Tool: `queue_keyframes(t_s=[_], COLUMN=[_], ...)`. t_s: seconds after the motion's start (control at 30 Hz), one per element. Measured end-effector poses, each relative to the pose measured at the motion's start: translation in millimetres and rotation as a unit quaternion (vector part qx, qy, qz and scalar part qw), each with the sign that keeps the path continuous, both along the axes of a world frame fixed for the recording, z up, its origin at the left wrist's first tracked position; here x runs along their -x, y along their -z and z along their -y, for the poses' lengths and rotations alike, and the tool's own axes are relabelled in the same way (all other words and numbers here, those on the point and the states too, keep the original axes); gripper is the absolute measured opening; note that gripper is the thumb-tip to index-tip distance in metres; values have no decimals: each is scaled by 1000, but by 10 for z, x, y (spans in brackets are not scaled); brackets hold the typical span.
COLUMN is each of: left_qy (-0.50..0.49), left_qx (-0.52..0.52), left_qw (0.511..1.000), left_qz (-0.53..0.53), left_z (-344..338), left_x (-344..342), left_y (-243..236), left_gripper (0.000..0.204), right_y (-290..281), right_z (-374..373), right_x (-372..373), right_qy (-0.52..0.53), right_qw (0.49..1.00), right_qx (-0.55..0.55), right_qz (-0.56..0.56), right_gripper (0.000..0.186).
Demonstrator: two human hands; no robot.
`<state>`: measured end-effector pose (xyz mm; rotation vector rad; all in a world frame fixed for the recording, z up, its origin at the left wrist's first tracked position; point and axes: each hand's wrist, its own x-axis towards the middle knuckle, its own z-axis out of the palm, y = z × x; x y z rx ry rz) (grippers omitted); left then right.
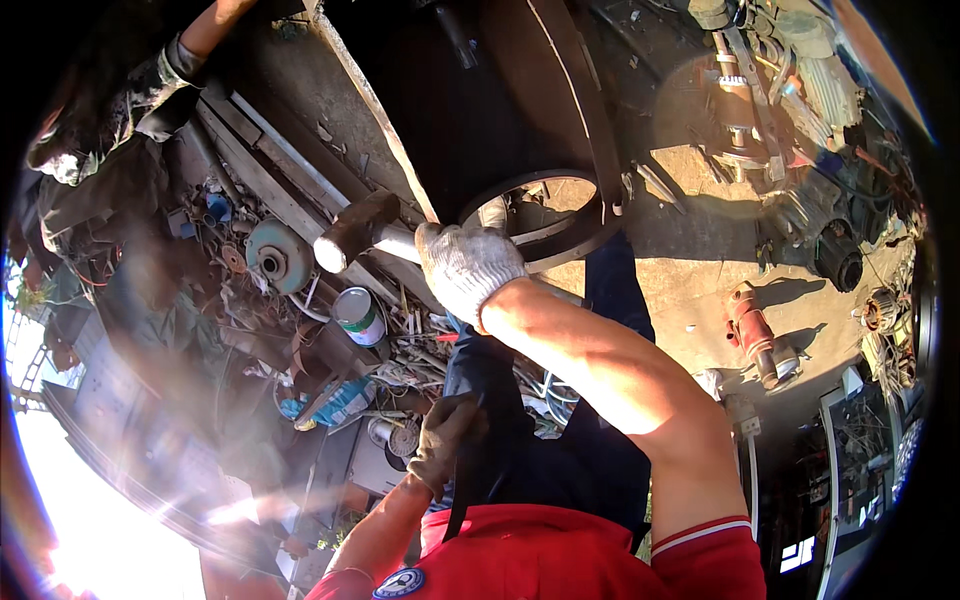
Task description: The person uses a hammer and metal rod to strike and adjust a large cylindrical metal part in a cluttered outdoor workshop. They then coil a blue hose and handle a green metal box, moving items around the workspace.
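Note:
My right hand (470,265), in a pale knitted glove, is closed round the light handle of a hammer (355,232), whose dark head lies just left of a big dark metal piece (500,100). That piece ends in a round ring (595,220) just beyond my glove; a pale object shows inside the ring, too hidden to name. My left hand (443,440), in a brown glove, is low beside my left leg with its fingers curled; a dark strip lies by it, and what it holds I cannot make out.
A co-worker's arm in a camouflage sleeve (165,95) is at upper left. Metal planks (260,150), a teal housing (275,260), a can (357,318) and scrap crowd the left. A red cylindrical tool (752,330) lies right, with machine parts (740,115) at upper right.

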<state>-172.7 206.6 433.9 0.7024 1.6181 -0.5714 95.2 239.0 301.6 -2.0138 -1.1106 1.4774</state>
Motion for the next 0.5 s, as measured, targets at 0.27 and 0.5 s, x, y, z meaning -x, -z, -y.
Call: queue_keyframes(t_s=[0.27, 0.5], left_qy=[4, 225], left_qx=[10, -68], left_qw=[1000, 967], left_qz=[-2, 94], left_z=[-47, -105], left_x=[-169, -395], left_y=[12, 112], left_gripper=[34, 31], right_y=[348, 237], right_z=[-455, -658], right_x=[-283, -95], right_qy=[54, 26], right_qw=[998, 995], right_qx=[-1, -80], right_qz=[-36, 55], right_gripper=[31, 26])
